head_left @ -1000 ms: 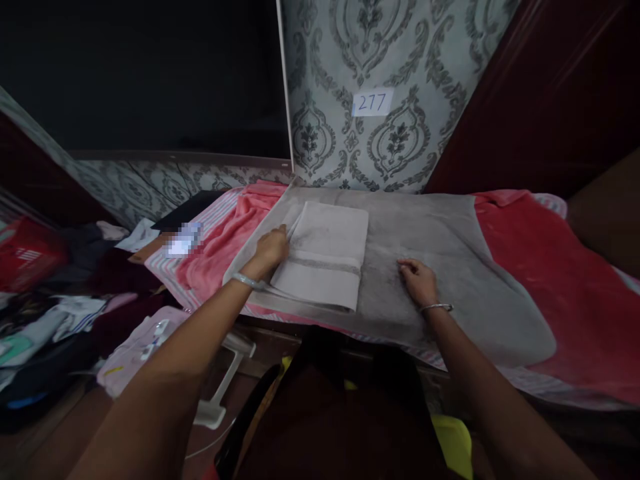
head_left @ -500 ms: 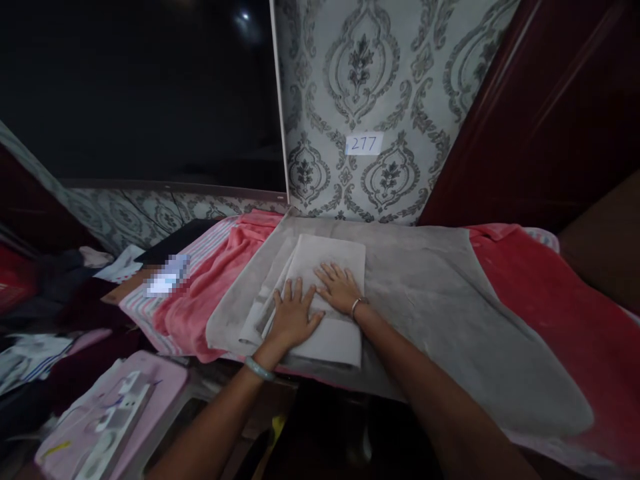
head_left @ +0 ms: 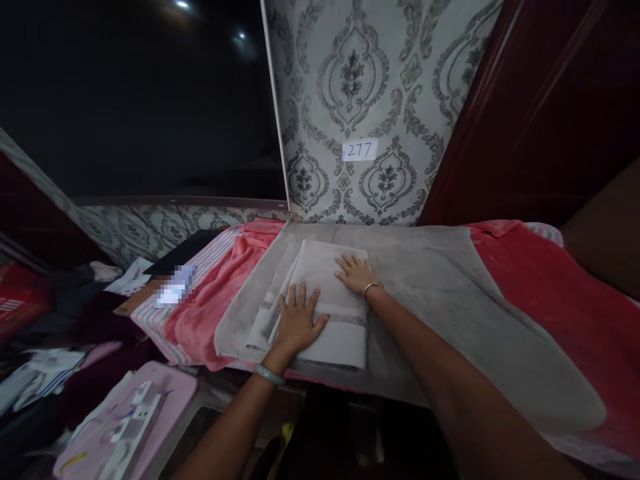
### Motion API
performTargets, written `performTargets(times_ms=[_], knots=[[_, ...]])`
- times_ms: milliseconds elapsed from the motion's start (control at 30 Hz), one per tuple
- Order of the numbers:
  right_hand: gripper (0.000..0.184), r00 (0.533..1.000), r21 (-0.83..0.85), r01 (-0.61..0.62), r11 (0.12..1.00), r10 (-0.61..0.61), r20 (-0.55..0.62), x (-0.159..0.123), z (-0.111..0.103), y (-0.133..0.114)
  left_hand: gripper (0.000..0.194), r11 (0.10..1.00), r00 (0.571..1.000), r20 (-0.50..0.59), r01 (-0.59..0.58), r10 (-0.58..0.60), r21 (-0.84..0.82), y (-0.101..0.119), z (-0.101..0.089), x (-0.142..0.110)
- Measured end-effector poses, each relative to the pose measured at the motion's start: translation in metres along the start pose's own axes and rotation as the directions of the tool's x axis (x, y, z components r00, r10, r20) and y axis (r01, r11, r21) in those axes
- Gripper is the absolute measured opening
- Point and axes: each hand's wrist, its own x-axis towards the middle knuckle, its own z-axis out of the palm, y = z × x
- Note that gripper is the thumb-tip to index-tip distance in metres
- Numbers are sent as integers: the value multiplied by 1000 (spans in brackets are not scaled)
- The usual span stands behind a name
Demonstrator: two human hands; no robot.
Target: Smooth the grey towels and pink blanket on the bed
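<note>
A pale grey folded cloth [head_left: 330, 347], perhaps a towel, has a darker band across its lower part and several layers showing at its left edge. My left hand [head_left: 299, 321] lies on its left side with fingers spread, a bangle at the wrist. Flat on its upper right edge rests my right hand [head_left: 356, 273], fingers also apart, with a thin bracelet. Neither hand grips anything. Underneath spreads a larger grey cloth [head_left: 440, 320], which itself lies over red-pink fabric [head_left: 545, 280].
A dark television screen [head_left: 135, 100] stands at the back left. The patterned wall bears a paper label [head_left: 360, 150] reading 277. A pink stool-like surface [head_left: 175, 388] with a white power strip [head_left: 131, 430] is at lower left, beside piled clothes [head_left: 40, 373]. A blurred-out object [head_left: 175, 287] lies on striped fabric.
My right hand has slid right and slightly up, toward the folded cloth's right edge, uncovering more of the dark band. My left hand stays on the left side. The view has shifted slightly.
</note>
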Motion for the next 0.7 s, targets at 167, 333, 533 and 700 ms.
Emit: performTargets(times_ms=[167, 333, 533, 700], knots=[[69, 952, 454, -127, 882, 236, -193, -23, 18, 32, 71, 1000, 1000, 20, 5, -5, 6, 2, -8, 0], [67, 910, 888, 67, 455, 338, -242, -74, 35, 22, 72, 1000, 999, 32, 15, -15, 19, 4, -7, 2], [42, 937, 967, -82, -241, 312, 157, -101, 35, -10, 65, 996, 996, 8, -87, 87, 21, 3, -14, 7], [26, 947, 934, -100, -344, 256, 196, -98, 24, -32, 59, 973, 985, 121, -98, 125, -208, 28, -53, 50]])
